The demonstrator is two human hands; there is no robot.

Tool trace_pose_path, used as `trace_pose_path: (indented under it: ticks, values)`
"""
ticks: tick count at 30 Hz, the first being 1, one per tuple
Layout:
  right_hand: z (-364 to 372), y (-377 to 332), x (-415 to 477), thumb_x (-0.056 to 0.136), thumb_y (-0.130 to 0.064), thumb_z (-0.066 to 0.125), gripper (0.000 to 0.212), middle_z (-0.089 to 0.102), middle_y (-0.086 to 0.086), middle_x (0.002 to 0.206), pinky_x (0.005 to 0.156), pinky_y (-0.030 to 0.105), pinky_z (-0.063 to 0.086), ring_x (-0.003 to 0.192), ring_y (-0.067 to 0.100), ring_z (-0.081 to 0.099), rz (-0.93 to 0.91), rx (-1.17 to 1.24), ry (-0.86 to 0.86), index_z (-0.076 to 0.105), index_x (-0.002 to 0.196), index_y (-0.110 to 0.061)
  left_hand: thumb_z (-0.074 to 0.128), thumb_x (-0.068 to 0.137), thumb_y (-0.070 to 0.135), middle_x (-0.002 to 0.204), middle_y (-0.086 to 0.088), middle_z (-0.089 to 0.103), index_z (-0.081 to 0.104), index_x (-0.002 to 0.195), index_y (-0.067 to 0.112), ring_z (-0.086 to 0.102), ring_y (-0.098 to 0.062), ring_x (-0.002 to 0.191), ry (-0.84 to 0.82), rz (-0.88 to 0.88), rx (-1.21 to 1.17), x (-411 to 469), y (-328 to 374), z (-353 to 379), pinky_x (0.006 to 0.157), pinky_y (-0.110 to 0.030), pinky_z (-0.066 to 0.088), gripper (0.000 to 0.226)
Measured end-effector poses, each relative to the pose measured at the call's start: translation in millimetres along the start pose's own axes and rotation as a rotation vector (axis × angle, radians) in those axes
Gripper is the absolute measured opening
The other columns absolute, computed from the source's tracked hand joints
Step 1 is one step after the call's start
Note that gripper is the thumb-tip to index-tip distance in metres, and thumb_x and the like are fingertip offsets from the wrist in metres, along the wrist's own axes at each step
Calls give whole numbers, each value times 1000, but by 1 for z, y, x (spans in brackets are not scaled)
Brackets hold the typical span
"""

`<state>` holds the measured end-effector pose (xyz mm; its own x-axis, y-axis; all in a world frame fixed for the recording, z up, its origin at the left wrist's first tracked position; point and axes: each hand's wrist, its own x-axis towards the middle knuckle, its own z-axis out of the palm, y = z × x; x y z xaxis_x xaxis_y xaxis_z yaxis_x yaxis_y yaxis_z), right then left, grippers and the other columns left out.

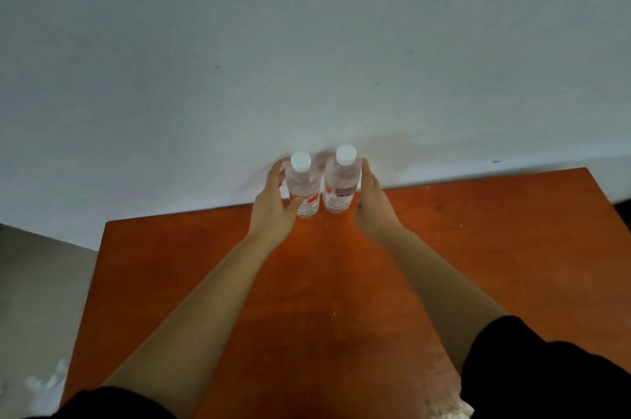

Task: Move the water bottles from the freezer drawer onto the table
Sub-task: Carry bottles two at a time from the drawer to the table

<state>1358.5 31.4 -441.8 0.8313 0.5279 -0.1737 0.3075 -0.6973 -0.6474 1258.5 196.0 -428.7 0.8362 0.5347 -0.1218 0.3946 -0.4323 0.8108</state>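
Note:
Two clear water bottles with white caps stand upright side by side on the orange-brown table (341,282), at its far edge against the wall. My left hand (275,210) grips the left bottle (302,186), with the thumb across its front and the fingers behind it. My right hand (374,205) lies along the right side of the right bottle (341,182), fingers fairly straight and slightly blurred. Whether they touch the bottle is hard to tell. The freezer drawer is out of view.
A pale wall (307,42) rises directly behind the table. Grey floor (41,282) shows to the left of the table, with a white crumpled thing (47,384) lying on it. Black sleeves cover both upper arms at the bottom of the view.

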Motion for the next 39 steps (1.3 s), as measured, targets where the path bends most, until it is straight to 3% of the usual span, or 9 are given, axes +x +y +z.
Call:
trace_pose_path:
  ticks: [1,3,6,8,12,18,23,31,39]
  values:
    - [-5,-4,-5,97,-1,49,80,17,16,164,104,46,46,140,35,39,12,-21,30,0,159,-13,61,98,29,159,-2,35,21,156,24,37,-26,144,14,37,72,-6,5,-3,114,-42,34,71]
    - [-19,-15,-14,98,-1,44,75,4,13,166,113,48,38,151,34,19,-17,-39,183,1,159,-13,47,103,38,163,-2,25,19,157,21,26,-24,149,90,138,224,-17,18,-14,116,-35,22,64]
    - [-53,-31,-36,107,-29,35,59,4,15,166,122,48,21,153,32,7,-162,-191,441,11,159,-15,32,105,46,165,-7,19,23,156,18,18,-25,152,266,322,394,-37,49,-37,118,-33,14,60]
    - [-79,-36,-51,107,-45,29,62,-2,13,167,125,47,8,154,30,-2,-185,-320,490,10,160,-18,26,104,49,164,-10,18,25,156,17,15,-28,152,351,408,464,-49,70,-50,121,-38,13,61]
    - [-126,-24,-95,104,-54,26,67,-3,15,167,123,53,5,154,32,-6,-180,-514,580,12,160,-19,25,103,52,166,-11,13,23,157,18,9,-29,153,405,518,554,-81,110,-54,122,-47,11,63]
    - [-170,42,-189,101,-61,28,73,-2,15,167,123,55,5,154,32,-6,54,-583,656,14,160,-20,22,100,59,167,-9,1,13,159,15,-3,-28,154,154,579,569,-115,144,26,122,-57,11,73]
    - [-217,110,-314,99,-66,28,71,4,15,166,122,56,7,154,34,-1,305,-684,757,21,158,-27,18,99,64,167,-8,-10,4,159,17,-15,-27,152,-24,762,600,-167,222,118,122,-57,1,78]
    - [-289,197,-566,95,-71,28,78,-6,12,166,123,55,0,153,31,-10,646,-710,1005,15,159,-29,15,97,68,164,-8,-21,-9,158,22,-22,-26,150,-151,1183,500,-363,352,236,121,-55,-5,80]
    - [-291,282,-826,93,-69,37,88,-5,15,167,122,57,2,153,34,-7,897,-695,1100,6,160,-22,25,98,64,166,-8,-15,-3,159,22,-15,-28,152,-309,1405,423,-604,394,365,121,-58,4,79]
